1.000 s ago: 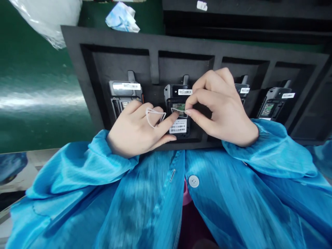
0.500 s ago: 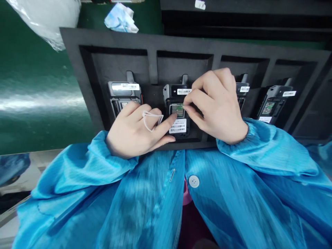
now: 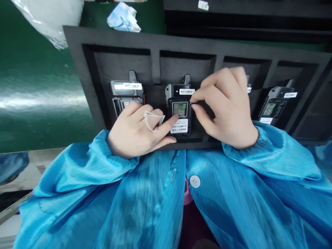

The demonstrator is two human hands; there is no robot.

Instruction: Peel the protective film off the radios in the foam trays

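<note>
Left hand [image 3: 135, 129], a clear film strip [image 3: 153, 119] stuck to its fingers, steadies the middle handheld terminal [image 3: 180, 110] in the black foam tray [image 3: 155, 45]; right hand [image 3: 225, 107], grip pinched together, touches its open back.

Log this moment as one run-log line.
left hand: steadies middle handset, film strip on fingers | right hand: pinching at handset edge | foam tray

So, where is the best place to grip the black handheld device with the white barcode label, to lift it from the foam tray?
Probably grip the black handheld device by its long left and right edges, coming from above: it lies flat in the dark foam tray, back facing up.
</note>
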